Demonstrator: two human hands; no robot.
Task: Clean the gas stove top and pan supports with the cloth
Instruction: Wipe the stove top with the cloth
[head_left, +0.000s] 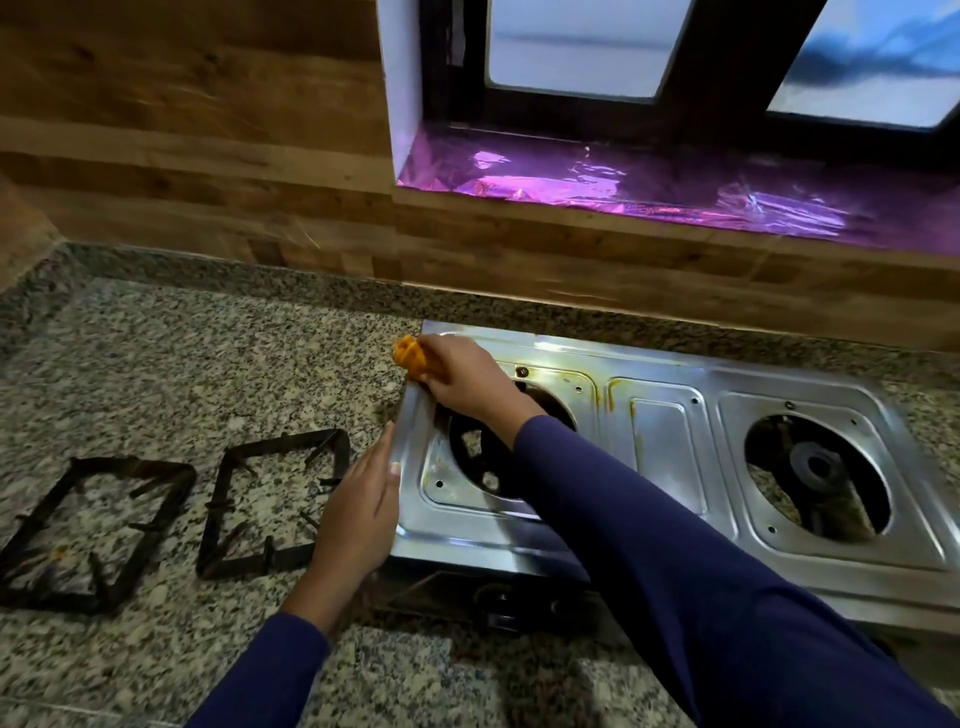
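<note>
The stove top is being wiped: the right hand (460, 376) grips the bunched cloth (409, 356) at the stove's (670, 452) far-left corner, mid-frame. The left hand (363, 512), fingers straight, braces the stove's left edge. The supports (283, 442) wait at lower left. Next probably comes a firm sweep rightward.

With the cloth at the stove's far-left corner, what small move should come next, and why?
Probably sweep the orange cloth, gripped by the right hand, rightward across the stove top: yellowish residue rings the left burner recess beside it, and the left hand rests on the stove's left edge.
</note>
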